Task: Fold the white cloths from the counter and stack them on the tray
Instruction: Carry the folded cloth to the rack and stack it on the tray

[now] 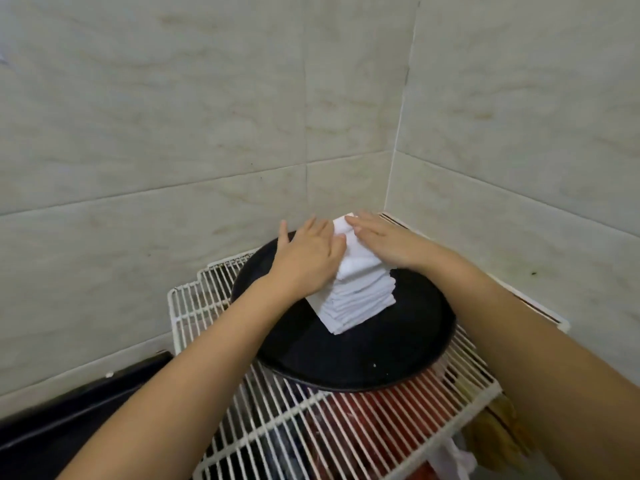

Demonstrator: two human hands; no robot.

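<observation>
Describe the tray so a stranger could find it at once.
Look to the tiled wall corner, where a white wire rack sits. The tray lies on that rack: round, black and shallow, the only dark disc there, carrying a stack of folded white cloths.

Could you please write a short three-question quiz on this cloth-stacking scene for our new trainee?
1. True or false: the stack of folded white cloths sits on a round black tray.
2. What does the tray rest on?
A. a white wire rack
B. a wooden board
C. a folded towel
3. Fill in: both the left hand and the right hand lie ____ on top of the stack, fingers straight.

Key
1. True.
2. A.
3. Flat; neither hand curls round a cloth.
</observation>
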